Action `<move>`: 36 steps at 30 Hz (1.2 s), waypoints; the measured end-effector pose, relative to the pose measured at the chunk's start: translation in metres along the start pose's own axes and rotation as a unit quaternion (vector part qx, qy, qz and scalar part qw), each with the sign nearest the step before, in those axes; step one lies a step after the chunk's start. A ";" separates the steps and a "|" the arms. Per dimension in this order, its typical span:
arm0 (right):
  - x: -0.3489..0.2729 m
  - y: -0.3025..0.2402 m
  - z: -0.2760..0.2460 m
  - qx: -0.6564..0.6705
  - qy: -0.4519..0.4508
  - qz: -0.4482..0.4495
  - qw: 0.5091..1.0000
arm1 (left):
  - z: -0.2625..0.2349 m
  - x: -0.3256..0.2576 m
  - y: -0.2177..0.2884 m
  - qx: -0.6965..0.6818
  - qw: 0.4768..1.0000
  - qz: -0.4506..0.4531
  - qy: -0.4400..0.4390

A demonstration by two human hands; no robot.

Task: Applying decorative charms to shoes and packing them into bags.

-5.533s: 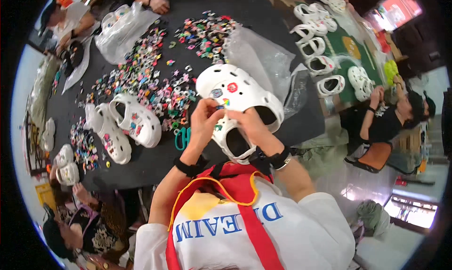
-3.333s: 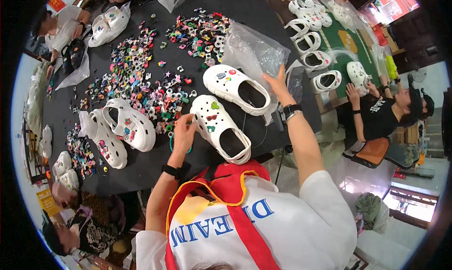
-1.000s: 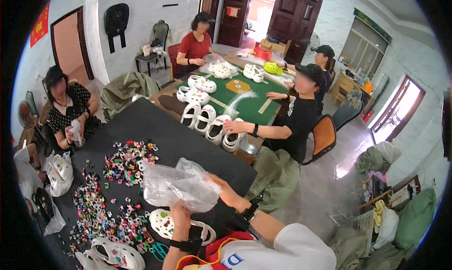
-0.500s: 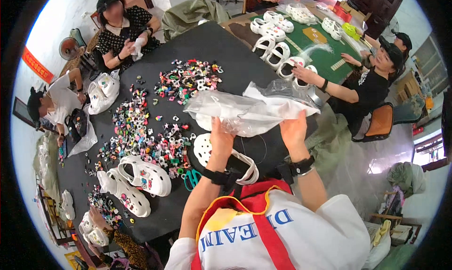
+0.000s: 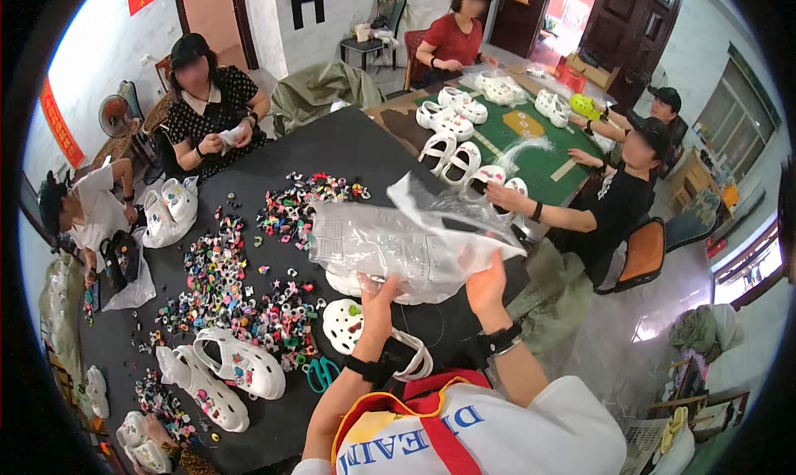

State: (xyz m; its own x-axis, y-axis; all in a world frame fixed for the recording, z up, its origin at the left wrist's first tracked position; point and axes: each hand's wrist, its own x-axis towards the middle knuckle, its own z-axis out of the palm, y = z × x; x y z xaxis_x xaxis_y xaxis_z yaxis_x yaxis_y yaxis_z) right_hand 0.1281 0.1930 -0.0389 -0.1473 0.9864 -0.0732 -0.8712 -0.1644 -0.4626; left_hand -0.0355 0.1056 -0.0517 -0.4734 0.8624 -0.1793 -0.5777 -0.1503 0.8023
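A clear plastic bag (image 5: 365, 239) is stretched between my two hands above the black table. My left hand (image 5: 379, 302) pinches its lower edge near the middle. At the right end, my right hand (image 5: 487, 288) grips the bag where a white, sheet-like part (image 5: 473, 249) shows. Under the bag and my left wrist, a white clog (image 5: 340, 326) with a few charms lies partly hidden. Teal-handled scissors (image 5: 321, 374) rest left of that wrist. Further left stands a pair of white clogs (image 5: 240, 363) decorated with colourful charms.
Heaps of small colourful charms (image 5: 215, 255) cover the black table (image 5: 348, 152). Co-workers sit around it, one with bagged white clogs (image 5: 170, 214). More white clogs (image 5: 448, 156) stand on a green-topped table (image 5: 547, 172) at the far right. Green cloth (image 5: 560, 288) hangs beside my right arm.
My view has tilted up, showing more of the room. The bag is spread flatter and wider, its upper right corner lifted. Both hands keep hold of it.
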 end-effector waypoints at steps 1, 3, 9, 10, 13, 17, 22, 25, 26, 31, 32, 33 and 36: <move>-0.003 0.002 0.000 -0.151 -0.088 0.014 0.985 | 0.000 0.002 0.000 -0.003 1.000 0.002 0.000; -0.001 -0.005 0.000 -0.442 -0.333 0.015 0.833 | -0.001 0.004 -0.003 0.158 0.983 -0.003 -0.090; -0.030 -0.002 0.000 -0.270 -0.203 0.288 0.896 | 0.007 -0.023 -0.007 0.585 0.748 0.264 -0.171; -0.035 0.001 -0.002 -0.345 -0.230 0.258 0.873 | 0.009 -0.028 -0.007 0.609 0.714 0.284 -0.195; -0.037 0.006 -0.012 -0.416 -0.183 0.207 0.867 | 0.012 -0.037 -0.015 0.664 0.653 0.266 -0.249; -0.020 -0.003 -0.029 -0.410 -0.033 0.064 0.909 | 0.005 -0.016 -0.018 0.490 0.762 0.191 -0.377; 0.004 -0.045 -0.056 -0.584 -0.006 0.033 0.811 | -0.016 0.005 -0.006 0.303 0.946 -0.078 -0.082; 0.026 -0.065 -0.063 -0.707 -0.079 -0.210 0.671 | -0.017 0.026 -0.001 0.356 0.931 0.019 -0.079; 0.021 -0.058 -0.050 -0.706 -0.092 -0.198 0.674 | -0.032 0.033 -0.005 0.391 0.919 0.043 -0.039; 0.000 -0.026 -0.009 -0.918 -0.231 -0.141 0.291 | -0.059 0.039 -0.011 0.487 0.865 0.115 0.034; -0.003 -0.014 -0.010 -0.900 -0.278 -0.183 0.281 | -0.056 0.038 -0.012 0.503 0.855 0.122 0.026; -0.005 0.001 -0.012 -0.878 -0.324 -0.226 0.270 | -0.053 0.038 -0.013 0.509 0.852 0.117 0.010; -0.013 0.047 0.000 -0.801 -0.430 -0.187 0.373 | -0.061 0.036 -0.017 0.505 0.854 0.124 0.016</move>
State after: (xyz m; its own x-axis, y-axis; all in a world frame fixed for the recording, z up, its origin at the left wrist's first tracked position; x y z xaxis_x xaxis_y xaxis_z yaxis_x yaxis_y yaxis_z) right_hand 0.0895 0.1721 -0.0598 -0.8510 0.4598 0.2536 0.3894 0.8766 -0.2827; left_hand -0.0832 0.1096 -0.1070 -0.5259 0.8481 0.0646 0.4039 0.1821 0.8965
